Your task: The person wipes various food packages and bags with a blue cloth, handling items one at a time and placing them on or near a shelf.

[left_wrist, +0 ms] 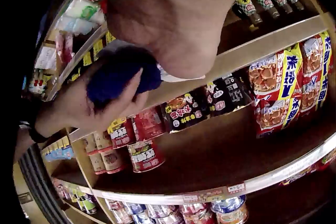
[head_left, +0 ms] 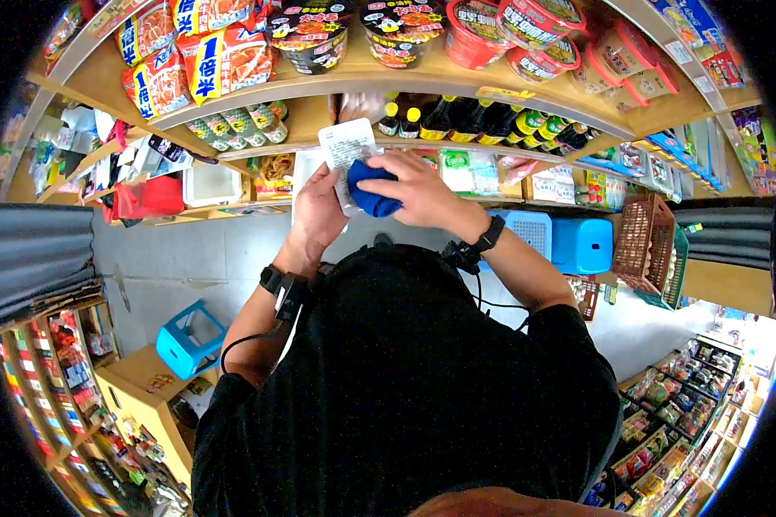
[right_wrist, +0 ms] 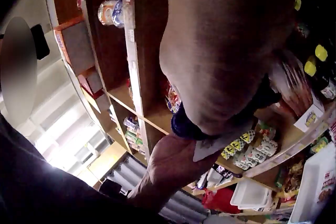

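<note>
Left hand [head_left: 319, 207]: thumb and fingers grip the near left edge of a white printed packet [head_left: 347, 142]. The packet lies to the right of these fingers and extends beyond their tips. Its long axis runs away from the body, the far end leaning slightly left. The left hand is nearer, in direct contact.

Blue cloth [head_left: 371, 191]: against the packet's near right part, directly right of the left fingers. Right hand [head_left: 418, 194]: fingers bent around the cloth and pressing it to the packet. Whether any right fingertip touches the packet itself cannot be told.

Labels, left to right:
- Red noodle bags [head_left: 224, 67], beyond and left of the left fingers: a large blue "1" on a yellow band with bold characters.
- Packet: lines of small dark print, too small to read.
- Black noodle bowls [head_left: 309, 39], beyond the fingers of both hands: characters appear to read 火鸡面; brand not confirmed.
- Red tubs [head_left: 474, 39], beyond and right of the right fingers: white characters, not reliably legible.
</note>
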The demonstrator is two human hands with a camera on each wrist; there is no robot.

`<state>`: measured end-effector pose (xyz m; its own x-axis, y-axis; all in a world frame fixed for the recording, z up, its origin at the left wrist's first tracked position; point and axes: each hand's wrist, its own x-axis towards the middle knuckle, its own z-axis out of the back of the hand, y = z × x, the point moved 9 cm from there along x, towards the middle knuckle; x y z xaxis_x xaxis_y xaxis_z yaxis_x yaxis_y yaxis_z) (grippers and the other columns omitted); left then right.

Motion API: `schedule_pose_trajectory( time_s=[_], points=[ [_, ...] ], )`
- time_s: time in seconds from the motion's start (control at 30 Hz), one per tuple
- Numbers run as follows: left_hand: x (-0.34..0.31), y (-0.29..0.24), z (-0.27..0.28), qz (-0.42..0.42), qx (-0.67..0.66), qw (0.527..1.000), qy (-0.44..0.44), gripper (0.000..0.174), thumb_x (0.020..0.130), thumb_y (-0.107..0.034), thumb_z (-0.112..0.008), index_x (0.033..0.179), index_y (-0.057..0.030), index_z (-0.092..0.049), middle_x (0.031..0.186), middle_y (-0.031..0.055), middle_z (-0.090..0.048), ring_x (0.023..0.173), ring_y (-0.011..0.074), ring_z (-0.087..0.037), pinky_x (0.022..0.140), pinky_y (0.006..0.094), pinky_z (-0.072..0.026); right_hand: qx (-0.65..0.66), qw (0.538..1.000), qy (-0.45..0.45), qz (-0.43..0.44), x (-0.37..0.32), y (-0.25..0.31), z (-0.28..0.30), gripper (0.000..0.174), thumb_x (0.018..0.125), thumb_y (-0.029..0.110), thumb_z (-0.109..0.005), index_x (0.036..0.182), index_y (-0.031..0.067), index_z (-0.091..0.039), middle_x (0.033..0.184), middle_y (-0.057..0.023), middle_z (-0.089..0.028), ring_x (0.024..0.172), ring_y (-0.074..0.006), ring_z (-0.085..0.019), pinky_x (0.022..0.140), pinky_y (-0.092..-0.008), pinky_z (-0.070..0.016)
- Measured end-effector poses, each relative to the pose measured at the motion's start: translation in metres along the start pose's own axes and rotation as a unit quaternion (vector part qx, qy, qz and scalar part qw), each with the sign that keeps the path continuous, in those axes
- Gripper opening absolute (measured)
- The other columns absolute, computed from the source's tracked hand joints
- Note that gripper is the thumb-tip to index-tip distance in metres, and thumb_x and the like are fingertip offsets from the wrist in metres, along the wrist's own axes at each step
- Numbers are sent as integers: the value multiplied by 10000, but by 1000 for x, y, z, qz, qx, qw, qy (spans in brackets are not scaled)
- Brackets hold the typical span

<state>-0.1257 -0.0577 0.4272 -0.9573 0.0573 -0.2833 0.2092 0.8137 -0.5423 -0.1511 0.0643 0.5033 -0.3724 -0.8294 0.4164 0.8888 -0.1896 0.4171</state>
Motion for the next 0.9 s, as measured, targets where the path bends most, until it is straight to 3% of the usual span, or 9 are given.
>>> schedule_pose_trajectory(
  time_s=[0.03, 0.2, 0.53, 0.6, 0.7, 0.9],
  points=[
    [-1, -2, 1, -6, 1, 1000, -7, 368, 1069, -133, -368, 1406, -49, -489, 1339, 123, -605, 1206, 269, -612, 1040, 424, -497, 8, 1000, 27, 0, 1, 6, -1, 526, 699, 120, -767, 1214, 189, -684, 1334, -90, -554, 1287, -320, -508, 1089, -503, -401],
    [-1, -3, 3, -2, -16, 1000, -14, 367, 1065, -134, -381, 1411, -60, -475, 1356, 120, -592, 1220, 272, -596, 1052, 441, -482, -4, 999, 51, 6, 2, 11, -6, 502, 720, 119, -752, 1212, 188, -684, 1362, -91, -547, 1297, -333, -501, 1095, -516, -388],
    [1, -3, 7, 4, 13, 1000, -24, 374, 1042, -50, -408, 1408, -79, -481, 1346, 114, -594, 1231, 255, -591, 1059, 431, -486, -11, 999, -41, -26, 7, 1, 2, 448, 711, 194, -781, 1155, 186, -721, 1316, -104, -571, 1247, -340, -540, 1064, -519, -409],
    [-2, -5, 2, 7, 19, 1000, -20, 385, 1029, -20, -416, 1403, -75, -487, 1338, 122, -599, 1214, 261, -608, 1045, 432, -507, -35, 994, -101, -28, 5, 1, 12, 437, 678, 164, -806, 1110, 159, -740, 1214, -95, -614, 1153, -330, -591, 992, -463, -467],
    [-3, -5, 3, 16, 47, 999, -17, 411, 1017, -1, -423, 1417, -67, -490, 1336, 129, -605, 1206, 276, -622, 1033, 441, -523, -32, 990, -125, -52, 4, -6, 14, 456, 672, 168, -813, 1121, 147, -738, 1195, -99, -621, 1139, -329, -600, 990, -455, -471],
    [-7, 12, 9, 61, 74, 995, 3, 481, 968, 56, -444, 1434, -52, -494, 1333, 137, -612, 1210, 277, -626, 1033, 438, -525, 4, 990, -114, -88, 15, -12, 15, 474, 688, 177, -810, 1154, 148, -728, 1221, -108, -608, 1178, -341, -575, 1005, -465, -458]
  ],
)
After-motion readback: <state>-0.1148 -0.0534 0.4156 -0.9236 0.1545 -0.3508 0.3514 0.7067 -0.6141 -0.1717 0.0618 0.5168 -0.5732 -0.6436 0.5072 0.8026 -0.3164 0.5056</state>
